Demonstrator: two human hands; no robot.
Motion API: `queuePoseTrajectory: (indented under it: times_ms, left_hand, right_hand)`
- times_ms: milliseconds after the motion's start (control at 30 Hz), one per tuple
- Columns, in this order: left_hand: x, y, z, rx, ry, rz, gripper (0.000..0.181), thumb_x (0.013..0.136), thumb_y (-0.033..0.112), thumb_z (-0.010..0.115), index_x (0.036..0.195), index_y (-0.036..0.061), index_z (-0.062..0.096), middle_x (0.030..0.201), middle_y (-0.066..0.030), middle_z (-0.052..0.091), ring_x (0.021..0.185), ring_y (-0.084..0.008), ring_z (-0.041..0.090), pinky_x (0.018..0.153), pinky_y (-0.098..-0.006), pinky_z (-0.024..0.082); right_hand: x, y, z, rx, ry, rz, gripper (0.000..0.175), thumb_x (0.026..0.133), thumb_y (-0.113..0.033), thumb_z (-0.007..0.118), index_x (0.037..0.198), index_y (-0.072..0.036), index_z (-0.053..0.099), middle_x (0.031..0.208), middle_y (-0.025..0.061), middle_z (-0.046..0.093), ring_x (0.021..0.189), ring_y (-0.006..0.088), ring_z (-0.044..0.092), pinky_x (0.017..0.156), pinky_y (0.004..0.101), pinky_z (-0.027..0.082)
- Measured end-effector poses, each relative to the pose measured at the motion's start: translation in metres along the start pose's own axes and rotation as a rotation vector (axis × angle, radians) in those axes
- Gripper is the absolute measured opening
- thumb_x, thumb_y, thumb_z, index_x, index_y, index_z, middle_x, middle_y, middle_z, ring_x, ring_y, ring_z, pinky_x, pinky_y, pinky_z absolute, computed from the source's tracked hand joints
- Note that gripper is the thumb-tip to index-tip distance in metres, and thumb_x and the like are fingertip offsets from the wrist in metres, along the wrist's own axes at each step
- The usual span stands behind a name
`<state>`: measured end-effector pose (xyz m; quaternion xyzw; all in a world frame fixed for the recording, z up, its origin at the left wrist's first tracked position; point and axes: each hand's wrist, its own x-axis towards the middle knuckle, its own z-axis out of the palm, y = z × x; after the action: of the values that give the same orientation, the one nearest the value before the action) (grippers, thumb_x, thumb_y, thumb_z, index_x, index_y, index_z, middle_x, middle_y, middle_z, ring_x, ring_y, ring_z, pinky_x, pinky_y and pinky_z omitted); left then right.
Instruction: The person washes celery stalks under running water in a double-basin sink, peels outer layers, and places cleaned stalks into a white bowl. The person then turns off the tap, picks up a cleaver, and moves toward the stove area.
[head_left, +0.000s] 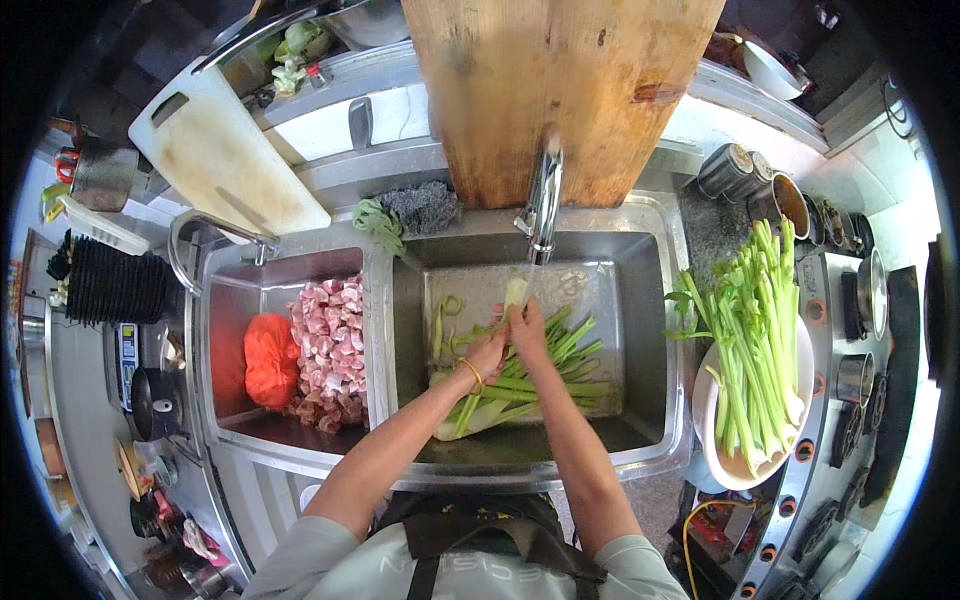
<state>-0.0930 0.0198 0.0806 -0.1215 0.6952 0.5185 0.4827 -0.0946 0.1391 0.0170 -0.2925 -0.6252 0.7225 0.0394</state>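
Note:
Under the chrome faucet (543, 217), my left hand (486, 354) and my right hand (526, 327) both grip a celery stalk, its pale base (516, 291) pointing up toward the spout. A yellow bracelet circles my left wrist. Green celery stalks (540, 390) lie beneath my hands in the right basin of the steel sink (641, 315). Curled peelings or stalk pieces (439, 330) rest at that basin's left side. To the right, more celery (757, 337) is heaped across an oval white basin (799, 420). My fingertips are partly hidden around the held stalk.
The left sink basin holds cut raw meat (330, 337) and a red plastic bag (271, 360). A second faucet (217, 221) arches over it. Behind stand a white cutting board (225, 157) and a wooden board (555, 90). A dark scrubber (420, 206) and green cloth (379, 223) sit on the rim.

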Motion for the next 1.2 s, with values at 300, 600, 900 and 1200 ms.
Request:
queuePoseTrajectory:
  times_ms: [300,600,900,1200]
  left_hand:
    - [0.043,0.057,0.022,0.229,0.128,0.558,0.052,0.096,0.048,0.036,0.078,0.0041,0.058,0.056,-0.0059,0.056,0.042,-0.0164,0.052,0.038,-0.0319,0.039]
    - [0.025,0.065,-0.004,0.056,-0.12,0.623,0.046,0.098,0.043,0.036,0.081,0.0042,0.055,0.056,-0.0002,0.049,0.041,-0.0097,0.044,0.039,-0.0267,0.034]
    - [0.003,-0.017,-0.019,0.395,-0.12,1.134,0.036,0.095,0.033,0.041,0.073,0.0054,0.05,0.06,-0.005,0.043,0.056,-0.0157,0.047,0.053,-0.0321,0.038]
    - [0.011,-0.053,-0.038,0.244,-0.241,0.604,0.023,0.094,0.022,0.049,0.106,0.0031,0.055,0.076,-0.0047,0.058,0.05,-0.0108,0.051,0.047,-0.0264,0.044]
  right_hand:
    - [0.035,-0.042,-0.035,-0.274,0.057,-0.212,0.027,0.094,-0.019,0.043,0.096,0.004,0.056,0.079,0.0094,0.066,0.072,0.0167,0.062,0.065,0.0286,0.048]
    - [0.034,-0.085,-0.025,0.181,0.003,-0.247,0.014,0.096,-0.013,0.046,0.099,-0.002,0.055,0.091,0.0163,0.069,0.083,0.0206,0.066,0.078,0.0334,0.05]
    - [-0.041,-0.183,-0.061,0.124,0.162,-0.339,0.007,0.094,-0.014,0.051,0.095,-0.008,0.054,0.083,0.0097,0.068,0.072,0.0162,0.062,0.072,0.0339,0.05]
    - [-0.148,-0.179,-0.124,0.507,0.311,-0.323,0.032,0.098,-0.018,0.04,0.116,0.008,0.047,0.104,0.0217,0.062,0.093,0.0301,0.064,0.084,0.0418,0.054]
